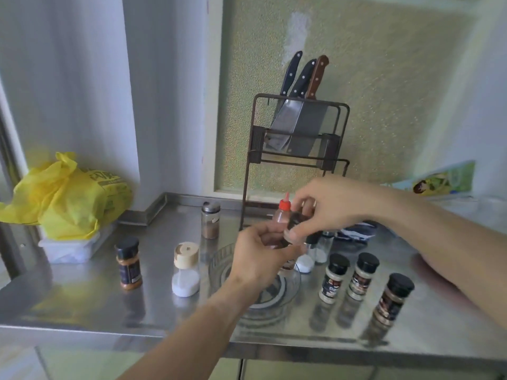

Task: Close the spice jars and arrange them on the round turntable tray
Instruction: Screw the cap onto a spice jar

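Above the clear glass tray [219, 263], the left hand [259, 259] wraps a dark jar [279, 238] from below while the right hand [326, 208] pinches its lid [295, 222] between thumb and fingers; this looks like capping in progress, though blur hides whether the lid is seated. The tray seems almost bare: one small jar [288, 266] may stand on it under the hands, but I cannot tell. Left of the tray stand a black-lidded jar [128, 263], a beige-topped salt jar [186, 270] and, further back, a metal-topped shaker [210, 220]. Right of it stand three black-lidded jars [356, 277] in a row, all capped, with small shakers [319, 246] behind. A red-capped bottle [284, 212] sits behind the hands. Judging from this, nearly all arranging remains.
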Demonstrator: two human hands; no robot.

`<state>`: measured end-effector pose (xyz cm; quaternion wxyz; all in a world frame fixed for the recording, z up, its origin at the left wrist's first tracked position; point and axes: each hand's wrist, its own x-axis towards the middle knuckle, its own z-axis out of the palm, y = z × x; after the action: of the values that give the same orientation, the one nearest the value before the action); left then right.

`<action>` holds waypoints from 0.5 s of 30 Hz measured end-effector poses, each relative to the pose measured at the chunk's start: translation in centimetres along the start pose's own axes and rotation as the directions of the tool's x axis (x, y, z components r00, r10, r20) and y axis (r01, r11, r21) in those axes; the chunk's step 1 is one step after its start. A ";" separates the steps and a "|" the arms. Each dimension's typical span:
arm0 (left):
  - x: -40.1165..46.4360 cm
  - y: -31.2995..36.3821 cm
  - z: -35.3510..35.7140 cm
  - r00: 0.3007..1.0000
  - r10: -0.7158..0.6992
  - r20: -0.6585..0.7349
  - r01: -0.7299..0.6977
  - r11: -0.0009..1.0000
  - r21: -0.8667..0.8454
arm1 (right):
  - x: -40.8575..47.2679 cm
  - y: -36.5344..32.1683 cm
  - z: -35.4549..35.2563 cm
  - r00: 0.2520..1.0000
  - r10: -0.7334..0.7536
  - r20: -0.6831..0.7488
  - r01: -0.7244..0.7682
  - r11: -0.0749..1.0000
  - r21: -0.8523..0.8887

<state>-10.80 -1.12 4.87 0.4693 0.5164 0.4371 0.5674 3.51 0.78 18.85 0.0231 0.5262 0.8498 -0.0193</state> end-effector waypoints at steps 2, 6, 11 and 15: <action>-0.6 -0.6 0.8 1.000 -0.001 0.009 0.001 1.000 -0.020 | -0.6 0.6 0.9 0.998 -0.042 0.035 0.041 0.999 0.034; -1.2 -1.9 1.7 0.999 0.004 0.032 -0.005 0.999 0.036 | -0.7 1.3 2.9 1.000 0.028 -0.001 -0.028 0.996 -0.079; -1.4 -2.9 2.1 1.000 -0.002 -0.001 0.002 0.998 0.063 | -1.1 1.4 3.3 0.999 0.011 0.045 -0.012 1.000 0.009; -1.6 -3.5 2.2 1.000 0.004 0.007 -0.004 0.998 0.067 | -1.2 1.5 3.7 0.998 0.029 0.052 -0.027 0.999 -0.037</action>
<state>-8.30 -2.05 1.39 0.4522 0.5347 0.4531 0.5517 5.43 0.19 15.25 0.0554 0.5369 0.8417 -0.0174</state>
